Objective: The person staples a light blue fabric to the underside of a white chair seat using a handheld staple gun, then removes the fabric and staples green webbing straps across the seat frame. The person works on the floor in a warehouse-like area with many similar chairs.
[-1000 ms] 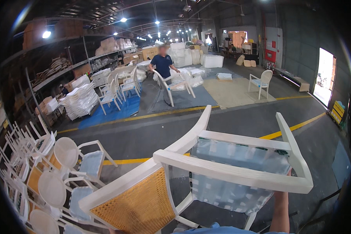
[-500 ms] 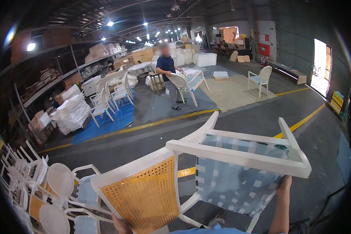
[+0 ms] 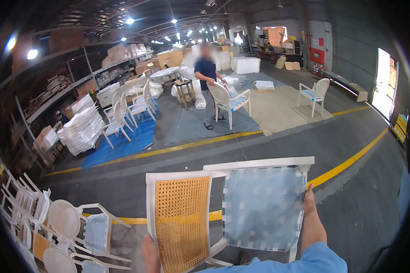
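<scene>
A white-framed armchair (image 3: 180,174) is held up on its side in front of me. Its woven cane back (image 3: 182,218) is on the left. The pale blue and white webbed seat (image 3: 264,204) is on the right, and one armrest runs along the top. My left hand (image 3: 151,252) grips the outer edge of the back frame, its fingers partly hidden. At the opposite end, my right hand (image 3: 309,200) is closed on the front edge of the seat frame, with the fingertips out of sight behind it.
White chairs (image 3: 66,218) crowd the lower left. Ahead, a person (image 3: 206,68) holds another armchair (image 3: 228,100) standing on grey sheeting. One more chair (image 3: 314,93) stands on a beige mat. Further chairs (image 3: 116,118) line a blue mat. Yellow lines (image 3: 351,159) cross the dark floor.
The armchair in my hands has turned and swung lower, its seat now facing me more squarely. Across the floor, the person's tilted chair has come down onto its legs.
</scene>
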{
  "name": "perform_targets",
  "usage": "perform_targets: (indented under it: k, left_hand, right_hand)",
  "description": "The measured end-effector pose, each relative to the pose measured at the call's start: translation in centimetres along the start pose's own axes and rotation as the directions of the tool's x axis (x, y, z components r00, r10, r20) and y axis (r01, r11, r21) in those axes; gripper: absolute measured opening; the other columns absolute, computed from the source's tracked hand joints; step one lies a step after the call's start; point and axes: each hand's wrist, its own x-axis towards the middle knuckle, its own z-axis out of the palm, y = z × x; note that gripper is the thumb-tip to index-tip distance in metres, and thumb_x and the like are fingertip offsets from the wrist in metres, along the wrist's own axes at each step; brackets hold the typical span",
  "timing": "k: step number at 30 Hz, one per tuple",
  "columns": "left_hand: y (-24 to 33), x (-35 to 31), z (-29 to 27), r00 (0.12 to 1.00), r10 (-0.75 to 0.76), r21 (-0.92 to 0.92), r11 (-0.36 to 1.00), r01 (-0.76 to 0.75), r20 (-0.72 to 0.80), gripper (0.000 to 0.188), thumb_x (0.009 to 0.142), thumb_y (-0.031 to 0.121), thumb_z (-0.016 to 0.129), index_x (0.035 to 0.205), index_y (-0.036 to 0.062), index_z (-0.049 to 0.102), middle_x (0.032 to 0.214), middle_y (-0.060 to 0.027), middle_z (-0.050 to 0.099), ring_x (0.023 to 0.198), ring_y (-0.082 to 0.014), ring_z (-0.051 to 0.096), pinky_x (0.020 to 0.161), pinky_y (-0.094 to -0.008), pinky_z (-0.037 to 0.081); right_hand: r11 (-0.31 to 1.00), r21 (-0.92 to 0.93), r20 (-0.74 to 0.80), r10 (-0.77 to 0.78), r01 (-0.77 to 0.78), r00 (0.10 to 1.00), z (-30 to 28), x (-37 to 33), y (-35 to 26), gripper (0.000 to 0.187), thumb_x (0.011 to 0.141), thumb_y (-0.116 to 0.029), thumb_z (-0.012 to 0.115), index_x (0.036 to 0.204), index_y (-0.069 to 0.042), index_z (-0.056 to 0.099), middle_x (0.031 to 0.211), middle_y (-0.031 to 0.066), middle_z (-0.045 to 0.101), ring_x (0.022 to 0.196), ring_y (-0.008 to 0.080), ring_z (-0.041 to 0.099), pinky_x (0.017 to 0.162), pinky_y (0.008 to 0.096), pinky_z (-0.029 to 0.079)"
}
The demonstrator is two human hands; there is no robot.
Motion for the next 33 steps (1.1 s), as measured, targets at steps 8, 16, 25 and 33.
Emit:
perform_targets:
  k: [8,16,25,33]
  left_hand:
    - [-2.4,4.1,2.0,0.981,-0.056,0.504,0.852,0.145,-0.188,0.064,0.113,0.047,0.039,0.147,-0.0033,0.057,0.152,-0.0288,0.056,0.146,-0.0419,0.047,0.117,-0.0474,0.042]
    - [-5.7,9.4,-1.0,0.893,-0.255,0.225,0.908,0.353,-0.37,0.071,0.115,0.051,0.033,0.14,-0.0089,0.061,0.137,-0.0321,0.065,0.13,-0.0423,0.06,0.108,-0.048,0.047]
    - [-3.9,15.2,-3.0,0.841,-0.263,0.098,0.933,0.347,-0.472,0.073,0.115,0.052,0.031,0.142,-0.0097,0.059,0.141,-0.0306,0.063,0.129,-0.0415,0.059,0.107,-0.0475,0.048]
    - [-2.8,26.3,-0.4,0.836,-0.3,-0.124,0.954,0.274,-0.459,0.071,0.115,0.051,0.035,0.14,-0.0108,0.06,0.137,-0.0284,0.065,0.124,-0.0376,0.061,0.106,-0.0453,0.048]
  right_hand:
    - [0.888,-0.438,0.12,0.207,-0.136,0.971,13.9,13.4,4.8,0.104,0.102,-0.082,0.029,0.163,0.002,0.033,0.167,0.018,0.041,0.15,0.0358,0.043,0.123,0.0512,0.035]
    - [0.814,-0.573,0.28,0.301,-0.093,0.911,34.5,18.1,8.1,0.103,0.103,-0.081,0.027,0.163,0.003,0.034,0.167,0.0215,0.039,0.152,0.0373,0.041,0.122,0.0521,0.036]
    - [0.762,-0.645,0.324,0.339,-0.056,0.883,49.8,20.2,12.4,0.107,0.102,-0.083,0.028,0.164,0.004,0.032,0.169,0.0232,0.036,0.154,0.0388,0.036,0.124,0.0526,0.031]
    - [0.743,-0.665,0.31,0.362,-0.071,0.879,57.2,28.4,14.6,0.107,0.102,-0.083,0.027,0.165,0.004,0.027,0.171,0.0231,0.031,0.158,0.0391,0.029,0.126,0.0544,0.026]
